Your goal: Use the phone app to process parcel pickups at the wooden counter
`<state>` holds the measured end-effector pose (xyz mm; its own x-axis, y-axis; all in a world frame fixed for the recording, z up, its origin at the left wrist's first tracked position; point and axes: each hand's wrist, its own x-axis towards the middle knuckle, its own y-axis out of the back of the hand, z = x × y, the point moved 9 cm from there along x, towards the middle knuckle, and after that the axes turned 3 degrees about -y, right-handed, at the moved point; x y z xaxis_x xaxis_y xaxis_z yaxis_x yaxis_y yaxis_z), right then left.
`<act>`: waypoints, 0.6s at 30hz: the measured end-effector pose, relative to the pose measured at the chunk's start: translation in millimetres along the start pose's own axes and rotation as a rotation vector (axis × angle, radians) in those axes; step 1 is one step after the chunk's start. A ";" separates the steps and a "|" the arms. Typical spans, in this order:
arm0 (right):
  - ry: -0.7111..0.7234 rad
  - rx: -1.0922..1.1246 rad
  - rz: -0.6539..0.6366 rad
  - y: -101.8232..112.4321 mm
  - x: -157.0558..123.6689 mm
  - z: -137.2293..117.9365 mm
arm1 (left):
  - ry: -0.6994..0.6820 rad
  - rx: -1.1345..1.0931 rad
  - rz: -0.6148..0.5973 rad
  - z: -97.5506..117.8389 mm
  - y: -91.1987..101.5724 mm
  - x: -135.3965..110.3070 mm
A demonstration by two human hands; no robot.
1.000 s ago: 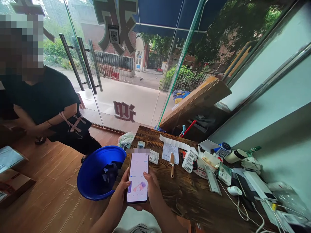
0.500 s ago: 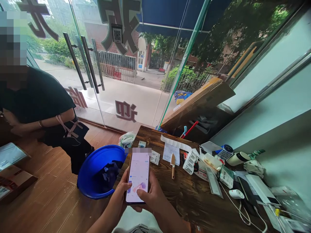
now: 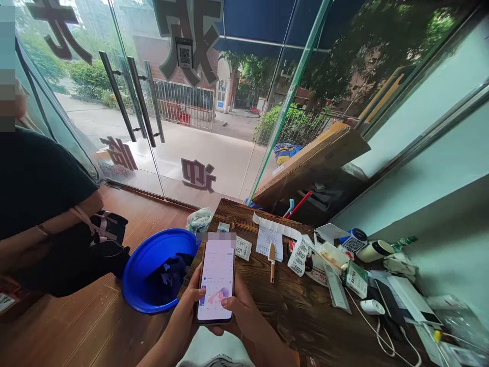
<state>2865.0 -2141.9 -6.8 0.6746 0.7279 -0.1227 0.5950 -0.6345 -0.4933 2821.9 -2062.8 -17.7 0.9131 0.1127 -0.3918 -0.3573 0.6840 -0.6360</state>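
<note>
A smartphone (image 3: pixel 216 280) with a lit, mostly white and pink screen is held upright in both hands at the table's near left corner. My left hand (image 3: pixel 191 300) is wrapped round its left edge, the thumb lying at the side of the screen. Around the right edge closes my right hand (image 3: pixel 244 306), its thumb over the lower right of the screen. Beyond the phone lie a paper label (image 3: pixel 243 248) and a printed sheet (image 3: pixel 269 243). A small knife (image 3: pixel 272 262) with a light brown handle rests to the right of them.
A blue tub (image 3: pixel 153 300) with dark cloth inside stands on the floor at left. Another person (image 3: pixel 42 188) with a bag bends beside it. Number tags (image 3: pixel 299 257), boxes and cables crowd the table's right side. Glass doors (image 3: pixel 137 102) are ahead.
The other person has moved closer and lower at the left, with the bag. My right thumb has shifted slightly rightward on the screen; both hands keep hold of the smartphone.
</note>
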 end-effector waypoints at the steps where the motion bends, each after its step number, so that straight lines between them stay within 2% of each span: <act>1: -0.007 -0.004 0.011 1.9 -0.1 2.0 | 0.002 0.016 0.004 0.1 -0.3 -0.4; 7: -0.041 -0.017 0.085 12.4 2.4 11.3 | -0.018 0.045 0.034 2.2 -3.2 -3.8; 12: -0.036 0.006 0.123 13.9 4.0 11.9 | -0.010 0.051 0.009 2.8 -7.0 -5.4; 18: -0.026 0.028 0.108 11.2 5.1 8.4 | -0.005 0.015 -0.011 3.2 -7.8 -4.6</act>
<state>2871.5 -2143.1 -20.1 0.7224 0.6622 -0.1990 0.5066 -0.7027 -0.4996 2821.1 -2066.4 -8.8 0.9179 0.1084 -0.3818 -0.3444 0.6957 -0.6304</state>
